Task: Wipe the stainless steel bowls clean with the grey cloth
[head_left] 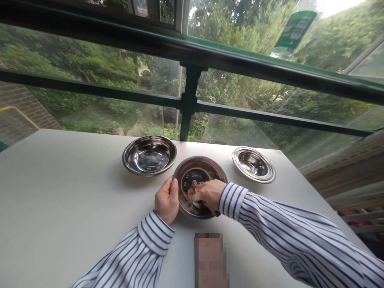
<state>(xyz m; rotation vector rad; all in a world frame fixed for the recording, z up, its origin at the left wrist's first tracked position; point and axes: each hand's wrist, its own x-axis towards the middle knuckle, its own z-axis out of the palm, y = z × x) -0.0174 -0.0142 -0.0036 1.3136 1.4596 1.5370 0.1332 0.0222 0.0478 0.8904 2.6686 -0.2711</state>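
A stainless steel bowl (202, 161) stands on the white table in front of me. My left hand (167, 201) grips its left rim, thumb on top and the other fingers underneath or out of sight. Inside the bowl, my right hand (209, 193) is closed on a crumpled greyish cloth (196, 201), pressed toward the inner wall. A small red and white patch shows by the fingertips; whether it belongs to the cloth I cannot tell. Most of the cloth is hidden by the hand.
A wider steel bowl (150, 157) sits at the back left, and a smaller wide-rimmed steel bowl (253, 165) at the right. A pixelated oblong (210, 262) lies at the white table's (75, 208) near side. Behind runs a green railing (189, 100) with glass; a plastic bottle (295, 32) is above it.
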